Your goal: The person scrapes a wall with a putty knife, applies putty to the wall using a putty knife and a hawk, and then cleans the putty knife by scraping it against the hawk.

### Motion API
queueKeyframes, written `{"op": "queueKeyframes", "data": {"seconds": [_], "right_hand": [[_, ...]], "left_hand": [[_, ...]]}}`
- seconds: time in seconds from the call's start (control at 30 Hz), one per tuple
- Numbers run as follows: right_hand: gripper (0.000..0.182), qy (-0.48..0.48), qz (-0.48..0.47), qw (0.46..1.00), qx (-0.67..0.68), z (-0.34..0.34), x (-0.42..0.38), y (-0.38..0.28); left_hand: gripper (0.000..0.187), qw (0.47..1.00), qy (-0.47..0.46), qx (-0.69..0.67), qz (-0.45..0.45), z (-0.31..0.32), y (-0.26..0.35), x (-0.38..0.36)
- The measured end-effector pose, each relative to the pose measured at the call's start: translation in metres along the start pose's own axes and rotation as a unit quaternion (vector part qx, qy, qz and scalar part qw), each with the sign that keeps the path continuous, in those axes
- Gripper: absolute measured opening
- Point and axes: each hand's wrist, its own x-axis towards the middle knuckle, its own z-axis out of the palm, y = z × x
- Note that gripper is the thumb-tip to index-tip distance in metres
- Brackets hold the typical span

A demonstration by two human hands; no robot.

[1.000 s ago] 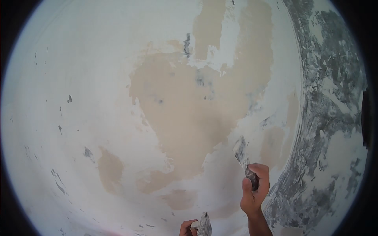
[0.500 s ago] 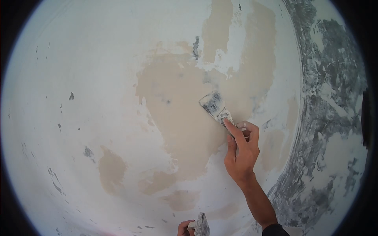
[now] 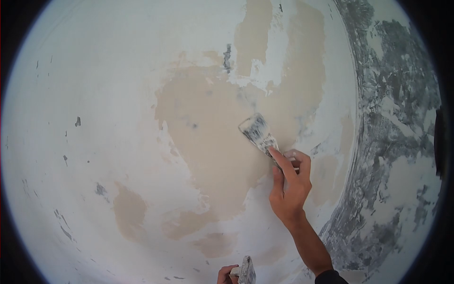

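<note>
My right hand (image 3: 291,189) is closed round the handle of a putty knife (image 3: 256,130), its index finger stretched along the tool towards the blade. The blade is streaked with white and dark grey filler. It points up and left, lying over the beige damp-looking filler patch (image 3: 217,142) in the middle of the wall. At the bottom edge, my left hand (image 3: 227,274) grips a flat trowel (image 3: 247,271) by its pale handle. Grey and white filler smears the trowel's plate, which is seen almost edge-on. Part of this hand is cut off by the frame.
The white wall (image 3: 104,71) carries small dark chips and scrapes. A dark vertical mark (image 3: 227,57) sits above the beige patch. Along the right runs a rough grey surface (image 3: 395,118) blotched with white. Smaller beige patches (image 3: 128,210) lie lower left.
The wall has shifted slightly left in view. The putty knife stays nearly still in the picture, so it sits a little further right on the patch. My left hand and trowel moved slightly right.
</note>
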Motion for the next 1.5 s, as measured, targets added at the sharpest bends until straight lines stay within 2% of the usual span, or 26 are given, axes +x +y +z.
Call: {"op": "queueKeyframes", "data": {"seconds": [0.07,0.27,0.37,0.43,0.53,0.67,0.73,0.87,0.93,1.03,1.13,1.23,1.33,1.5], "right_hand": [[0.052,-0.019,0.069,0.997,-0.035,-0.018,-0.020,-0.006],[0.053,0.021,0.025,0.999,0.003,0.001,0.024,-0.010],[0.054,0.011,0.026,1.000,-0.001,0.010,0.014,0.002],[0.051,0.011,0.015,1.000,-0.008,-0.007,-0.012,0.003],[0.043,0.003,0.075,0.997,-0.025,-0.027,-0.028,-0.007],[0.043,0.035,0.047,0.998,-0.002,-0.015,0.007,-0.006],[0.043,0.003,0.048,0.999,0.002,-0.005,0.018,-0.005],[0.045,0.010,0.030,0.999,-0.011,-0.015,-0.017,0.007],[0.047,0.010,0.068,0.997,-0.020,-0.027,-0.024,0.001],[0.048,0.044,0.042,0.998,0.004,-0.011,0.011,0.003],[0.049,0.018,0.043,0.999,-0.007,-0.002,0.025,0.003],[0.048,0.005,0.039,0.999,-0.001,-0.010,-0.003,0.007],[0.049,0.001,0.080,0.997,-0.008,-0.025,-0.025,0.001],[0.050,0.023,0.036,0.999,0.009,0.003,0.039,-0.012]], "left_hand": [[0.029,1.000,0.011,0.002,0.009,-0.001,-0.001,0.003],[0.030,0.999,-0.041,-0.027,-0.024,-0.001,0.002,0.005],[0.030,1.000,-0.024,-0.008,0.002,0.003,-0.001,0.004],[0.029,0.999,-0.032,0.006,0.022,-0.001,-0.004,0.004],[0.027,0.999,-0.048,-0.001,0.010,-0.006,-0.004,0.007],[0.025,0.999,-0.044,-0.004,-0.007,-0.001,-0.004,0.006],[0.026,0.999,-0.036,-0.012,0.010,0.004,-0.006,0.006],[0.025,0.999,-0.037,-0.004,0.017,0.002,-0.007,0.004],[0.026,0.998,-0.051,-0.013,0.024,-0.001,-0.009,0.005],[0.028,0.999,-0.036,-0.003,-0.014,0.001,-0.005,0.004],[0.029,0.999,-0.037,-0.009,0.011,0.005,-0.006,0.004],[0.029,0.999,-0.039,0.015,0.014,0.001,-0.005,0.001],[0.029,0.999,-0.034,0.004,0.001,-0.003,-0.010,0.001],[0.029,0.999,-0.046,0.006,0.006,-0.001,-0.006,0.000]]}}
